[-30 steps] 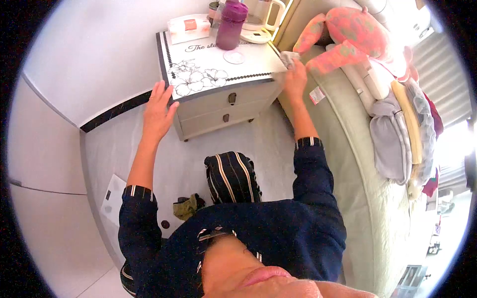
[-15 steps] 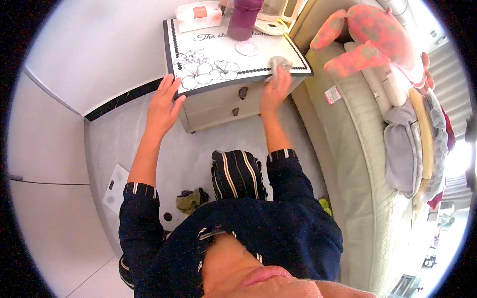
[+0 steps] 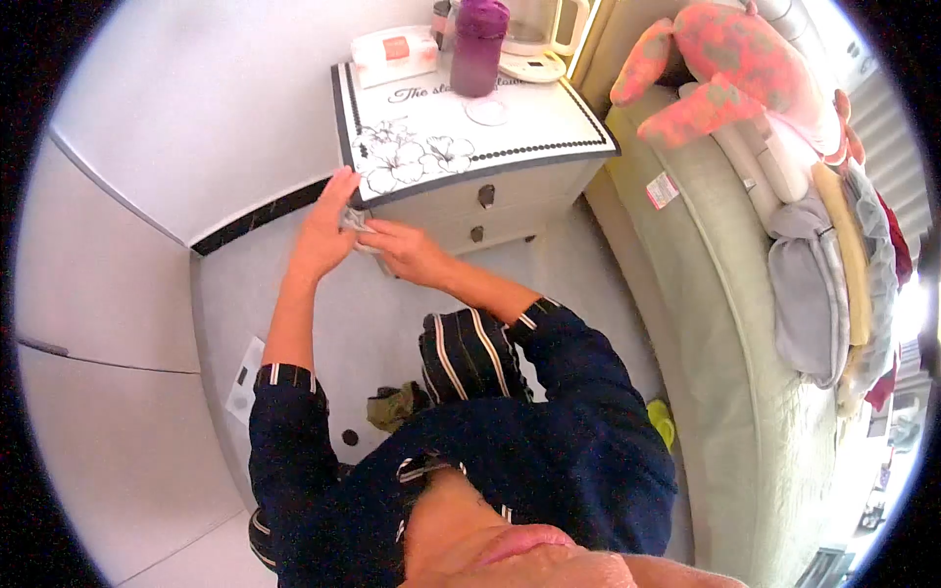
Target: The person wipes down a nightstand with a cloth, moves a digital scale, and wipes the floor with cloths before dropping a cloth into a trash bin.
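A light grey cloth (image 3: 358, 223) hangs in front of the nightstand's left front corner. My right hand (image 3: 412, 253) has reached across and grips it. My left hand (image 3: 323, 233) is beside that corner with its fingers stretched out, its thumb close to the cloth; whether it touches the cloth is hard to tell. The white nightstand (image 3: 534, 186) has two drawers with dark knobs and a top mat (image 3: 534, 118) printed with flowers and lettering.
On the nightstand stand a tissue pack (image 3: 394, 57), a purple bottle (image 3: 477, 49), a small round white dish (image 3: 485, 113) and a glass kettle (image 3: 534, 29). A bed (image 3: 686, 265) with a pink plush toy (image 3: 735, 59) runs along the right. A white scale (image 3: 243, 382) lies on the floor.
My right hand has swept left with the cloth, from the right side of the nightstand top to its left front corner. My left hand has stayed near that corner.
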The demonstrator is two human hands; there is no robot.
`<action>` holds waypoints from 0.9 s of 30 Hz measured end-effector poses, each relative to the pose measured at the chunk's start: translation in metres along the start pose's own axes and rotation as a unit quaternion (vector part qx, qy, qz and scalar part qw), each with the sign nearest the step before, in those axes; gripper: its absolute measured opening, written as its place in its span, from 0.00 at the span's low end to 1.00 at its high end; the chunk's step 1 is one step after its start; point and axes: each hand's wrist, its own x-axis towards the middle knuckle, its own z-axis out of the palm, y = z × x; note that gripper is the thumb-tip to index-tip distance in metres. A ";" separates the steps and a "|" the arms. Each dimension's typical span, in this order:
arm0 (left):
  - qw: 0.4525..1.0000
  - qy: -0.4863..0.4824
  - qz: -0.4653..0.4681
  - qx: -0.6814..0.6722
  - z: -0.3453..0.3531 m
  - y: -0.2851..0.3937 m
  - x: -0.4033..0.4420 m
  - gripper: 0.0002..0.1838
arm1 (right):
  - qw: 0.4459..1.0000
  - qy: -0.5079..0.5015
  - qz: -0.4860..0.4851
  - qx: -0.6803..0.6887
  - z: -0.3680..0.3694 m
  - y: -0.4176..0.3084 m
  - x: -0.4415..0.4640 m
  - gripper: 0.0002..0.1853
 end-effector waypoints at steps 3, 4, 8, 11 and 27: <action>1.000 -0.006 0.005 -0.002 -0.005 0.004 0.001 0.34 | 0.995 0.004 0.101 -0.015 -0.056 -0.030 0.006 0.18; 1.000 -0.007 0.002 -0.007 -0.005 0.004 0.001 0.34 | 0.996 0.062 0.057 0.001 -0.068 -0.009 -0.002 0.18; 1.000 0.000 -0.004 -0.022 -0.006 0.006 0.001 0.33 | 0.966 0.199 0.111 -0.123 -0.157 0.031 -0.009 0.18; 0.998 0.026 0.035 -0.044 -0.003 -0.002 -0.001 0.33 | 0.930 0.212 0.136 -0.267 -0.213 0.060 0.000 0.16; 0.999 0.037 0.036 0.002 0.004 -0.006 0.001 0.31 | 0.982 0.012 0.024 -0.187 -0.108 0.041 0.058 0.14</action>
